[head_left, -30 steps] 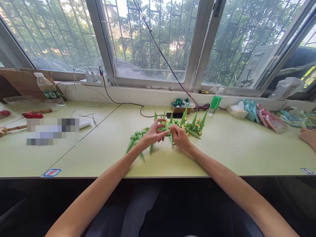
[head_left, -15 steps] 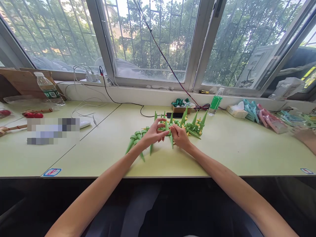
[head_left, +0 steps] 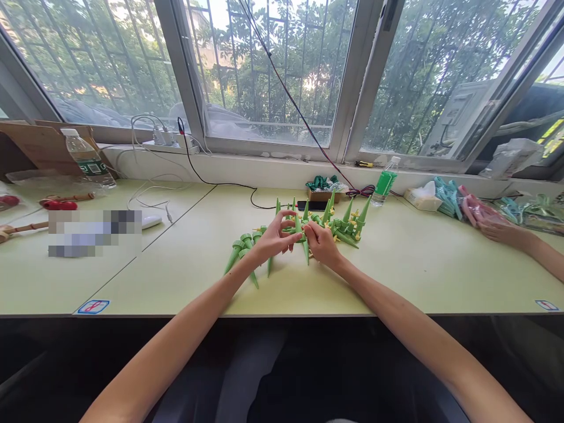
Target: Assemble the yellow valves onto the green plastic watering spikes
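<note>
In the head view, the left hand (head_left: 275, 238) was loosely curled, its thumb and forefinger at a light-green tapered plastic spike (head_left: 298, 226), which it appeared to hold with the tip upward. The right hand (head_left: 322, 244) was closed in a pinch right beside that spike; what lay between its fingertips was too hidden to tell. Both worked above the pale yellow-green worktop (head_left: 396, 282). Behind and to the right stood a cluster of similar green spikes with small yellow fittings (head_left: 362, 218); more green spikes with ringed collars (head_left: 232, 258) lay to the left.

To do this fine two-handed work well, the left hand probably needed to keep the spike steady near its base, away from the thin tip, while the right used small, straight, gentle force. Twisting sideways might have slipped the pinch, and a wide elbow could have knocked the neighbouring spikes.
</note>
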The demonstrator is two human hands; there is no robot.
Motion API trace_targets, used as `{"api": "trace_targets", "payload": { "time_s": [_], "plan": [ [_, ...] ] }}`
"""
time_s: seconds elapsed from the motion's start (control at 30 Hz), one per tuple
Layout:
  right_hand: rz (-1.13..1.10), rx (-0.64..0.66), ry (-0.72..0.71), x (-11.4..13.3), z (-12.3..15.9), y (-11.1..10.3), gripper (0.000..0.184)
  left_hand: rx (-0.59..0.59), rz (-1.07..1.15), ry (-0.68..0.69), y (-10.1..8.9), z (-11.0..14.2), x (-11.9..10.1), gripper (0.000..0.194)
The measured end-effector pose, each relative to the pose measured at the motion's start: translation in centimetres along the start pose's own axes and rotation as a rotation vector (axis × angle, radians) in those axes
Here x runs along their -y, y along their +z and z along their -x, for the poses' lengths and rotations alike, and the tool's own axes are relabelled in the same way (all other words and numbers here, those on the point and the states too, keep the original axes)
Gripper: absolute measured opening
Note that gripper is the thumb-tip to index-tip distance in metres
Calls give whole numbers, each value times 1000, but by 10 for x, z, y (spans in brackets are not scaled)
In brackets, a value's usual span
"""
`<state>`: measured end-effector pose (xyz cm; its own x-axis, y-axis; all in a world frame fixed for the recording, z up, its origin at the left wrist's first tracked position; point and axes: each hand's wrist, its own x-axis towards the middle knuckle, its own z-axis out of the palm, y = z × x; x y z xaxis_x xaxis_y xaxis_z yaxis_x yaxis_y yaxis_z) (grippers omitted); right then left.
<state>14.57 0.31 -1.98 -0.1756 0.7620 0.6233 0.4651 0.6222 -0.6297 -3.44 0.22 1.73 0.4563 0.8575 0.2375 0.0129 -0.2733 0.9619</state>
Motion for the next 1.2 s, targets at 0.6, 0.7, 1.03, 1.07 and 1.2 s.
{"api": "trace_targets", "payload": {
  "time_s": [0.6, 0.7, 1.03, 1.07, 1.2],
  "plan": [
    [10, 2, -23, -6, -1, 2, 43, -29, -292, 209, -1, -5, 18, 61],
    [24, -5, -25, -6, -1, 2, 45, -28, -350, 237, 0, -4, 19, 57],
    [41, -43, 27, -3, -3, 4, 49, -58, -441, 319, 1, -5, 21, 49],
    [33, -47, 34, -3, -3, 4, 48, -65, -449, 327, 1, -5, 21, 48],
    [12, -80, 53, -2, -3, 6, 45, -103, -491, 327, 3, -6, 19, 45]
  ]
}}
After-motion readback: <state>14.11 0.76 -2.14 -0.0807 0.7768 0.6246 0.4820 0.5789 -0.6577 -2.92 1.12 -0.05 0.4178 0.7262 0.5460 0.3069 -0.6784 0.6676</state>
